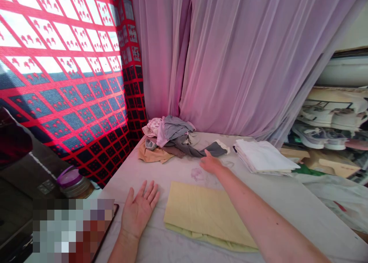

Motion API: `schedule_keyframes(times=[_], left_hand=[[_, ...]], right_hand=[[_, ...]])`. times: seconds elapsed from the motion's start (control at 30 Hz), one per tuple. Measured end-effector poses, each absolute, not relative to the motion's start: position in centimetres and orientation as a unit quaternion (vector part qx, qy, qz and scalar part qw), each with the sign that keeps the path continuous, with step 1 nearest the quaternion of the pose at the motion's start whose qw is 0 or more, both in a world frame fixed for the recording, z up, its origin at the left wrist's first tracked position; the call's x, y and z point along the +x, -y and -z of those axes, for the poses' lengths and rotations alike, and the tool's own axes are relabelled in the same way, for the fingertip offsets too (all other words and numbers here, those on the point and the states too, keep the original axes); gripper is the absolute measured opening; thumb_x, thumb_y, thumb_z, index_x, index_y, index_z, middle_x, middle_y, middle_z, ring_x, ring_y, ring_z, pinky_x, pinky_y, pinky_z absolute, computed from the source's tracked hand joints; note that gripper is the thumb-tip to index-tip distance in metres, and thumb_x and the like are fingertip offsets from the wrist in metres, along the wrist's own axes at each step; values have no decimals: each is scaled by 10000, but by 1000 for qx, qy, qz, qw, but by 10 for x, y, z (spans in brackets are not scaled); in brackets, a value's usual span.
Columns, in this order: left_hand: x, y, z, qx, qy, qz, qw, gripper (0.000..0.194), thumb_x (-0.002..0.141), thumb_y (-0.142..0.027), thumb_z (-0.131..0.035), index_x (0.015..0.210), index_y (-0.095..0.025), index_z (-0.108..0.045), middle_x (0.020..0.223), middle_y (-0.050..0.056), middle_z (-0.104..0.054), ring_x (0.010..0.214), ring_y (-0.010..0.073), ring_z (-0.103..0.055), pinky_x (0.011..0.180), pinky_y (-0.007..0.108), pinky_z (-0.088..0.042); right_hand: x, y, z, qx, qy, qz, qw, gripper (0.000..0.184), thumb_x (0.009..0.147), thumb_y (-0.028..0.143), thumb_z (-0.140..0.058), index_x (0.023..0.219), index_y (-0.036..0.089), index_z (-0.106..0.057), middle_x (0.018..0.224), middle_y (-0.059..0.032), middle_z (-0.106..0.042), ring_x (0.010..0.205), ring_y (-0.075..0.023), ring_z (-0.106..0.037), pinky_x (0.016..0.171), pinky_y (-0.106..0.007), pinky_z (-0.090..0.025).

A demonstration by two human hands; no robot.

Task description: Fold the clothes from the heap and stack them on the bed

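Observation:
My left hand [140, 206] rests palm up over the bed's pale sheet, fingers spread and holding nothing. Beside it, to the right, lies a folded yellow cloth [207, 213] with a greenish lower layer. My right hand [211, 164] reaches across past the cloth, its index finger stretched out at the near edge of a dark grey garment [214, 149]; whether they touch is hard to tell. That garment trails from a crumpled heap of clothes [175, 129] in grey, pink and brown. A tan garment [153, 154] lies at the heap's left front.
A neat stack of white folded cloth [264, 155] sits at the right. Purple curtains [230, 56] hang behind the bed. Shoes [322, 136] stand on a rack at right, near a clear plastic bag [333, 194]. A purple-lidded tub [74, 182] is at left.

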State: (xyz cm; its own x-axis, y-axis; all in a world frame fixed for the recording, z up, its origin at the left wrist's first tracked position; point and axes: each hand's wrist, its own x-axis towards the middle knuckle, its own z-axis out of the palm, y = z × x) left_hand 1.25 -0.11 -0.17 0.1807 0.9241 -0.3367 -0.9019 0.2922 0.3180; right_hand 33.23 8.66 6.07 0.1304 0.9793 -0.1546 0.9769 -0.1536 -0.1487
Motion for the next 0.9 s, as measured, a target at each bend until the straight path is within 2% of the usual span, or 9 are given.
schedule_keyframes(times=[0.2,0.3,0.37,0.4,0.5,0.6,0.73,0.8,0.9], left_hand=[[11,-2,7,21,-219,-584,781,589,911,-510,-442,1426,-231,-390,1411,185,-498,1270,310,-512,972,508,-482],[10,-3,11,21,-218,-578,786,563,915,-512,-435,1403,-233,-425,1408,174,-506,1274,310,-507,984,510,-473],[9,-4,14,25,-207,-574,792,541,919,-507,-431,1388,-237,-448,1412,167,-504,1282,308,-499,996,516,-462],[8,-4,16,27,-201,-574,794,535,919,-505,-432,1383,-239,-455,1414,165,-501,1287,306,-494,1002,519,-456],[7,-4,17,29,-193,-587,786,544,913,-502,-451,1388,-236,-447,1422,167,-492,1297,300,-483,1013,517,-449],[7,-4,14,24,-205,-602,772,552,908,-492,-465,1397,-238,-430,1418,168,-493,1286,298,-496,1000,508,-463],[11,-3,5,11,-230,-611,758,531,916,-467,-443,1393,-235,-431,1399,172,-506,1256,295,-528,964,500,-495],[12,-3,2,9,-239,-612,754,519,921,-460,-428,1385,-227,-440,1390,174,-514,1243,292,-541,950,498,-505],[13,-2,0,12,-237,-611,755,503,922,-447,-426,1374,-228,-452,1389,171,-514,1240,285,-544,956,498,-502]], right_hand=[[342,-105,-58,-740,664,-104,34,324,819,234,-554,1096,151,-701,1309,-133,-577,1125,-244,-586,937,-299,-425],[335,-113,-91,-733,670,-77,90,347,896,300,-463,1113,150,-689,1245,-120,-612,1134,-226,-569,947,-288,-416],[318,-121,-122,-713,680,-46,165,381,927,308,-404,1203,191,-639,1355,-75,-538,1233,-191,-489,1019,-273,-357],[305,-126,-136,-677,688,-41,258,363,903,306,-454,1183,182,-651,1354,-73,-540,1232,-193,-487,1029,-278,-351],[251,-137,-159,-534,712,-133,435,304,866,302,-517,1090,185,-684,1214,-31,-631,1173,-170,-524,1028,-285,-358],[194,-138,-143,-542,660,-351,383,215,852,309,-537,872,168,-699,902,-3,-692,951,-154,-614,891,-279,-461],[157,-120,-100,-588,634,-416,281,185,788,246,-614,632,147,-620,552,13,-575,592,-155,-632,620,-275,-512],[162,-109,-93,-594,635,-417,264,179,792,246,-611,640,154,-623,571,9,-581,614,-164,-651,634,-272,-511],[195,-96,-98,-648,627,-323,288,222,880,320,-501,892,199,-687,867,-36,-679,934,-208,-651,850,-317,-480]])
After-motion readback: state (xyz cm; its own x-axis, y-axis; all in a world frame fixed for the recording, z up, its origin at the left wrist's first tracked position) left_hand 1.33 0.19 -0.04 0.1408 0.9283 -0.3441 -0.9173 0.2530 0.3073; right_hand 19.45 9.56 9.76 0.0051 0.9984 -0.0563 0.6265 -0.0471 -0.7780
